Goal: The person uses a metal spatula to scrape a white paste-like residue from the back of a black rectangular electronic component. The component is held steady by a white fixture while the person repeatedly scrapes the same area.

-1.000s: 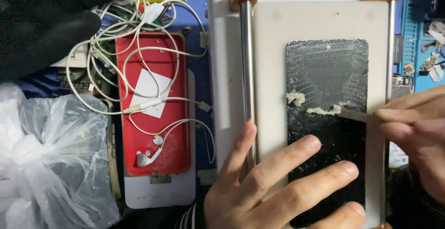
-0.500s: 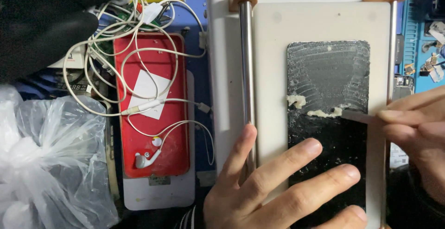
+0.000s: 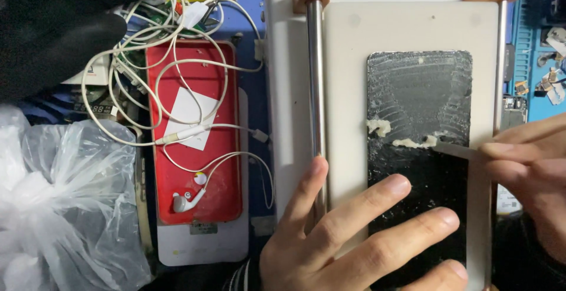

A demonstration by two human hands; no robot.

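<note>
Fingers of left hand [image 3: 354, 238] hide phone screen [image 3: 420, 143] bottom.

free: plate top [image 3: 413, 25] | blocked: left rod [image 3: 316, 79] (cable tangle [image 3: 177, 73] beyond)

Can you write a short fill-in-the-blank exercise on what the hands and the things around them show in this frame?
1. The left hand presses its fingers on the flat black glass panel, which lies on a ____ plate.
2. The right hand holds a thin scraper blade against clumps of ____ residue.
3. White earphone cables lie over a ____ rectangular case.

Missing words: beige; whitish; red
</note>
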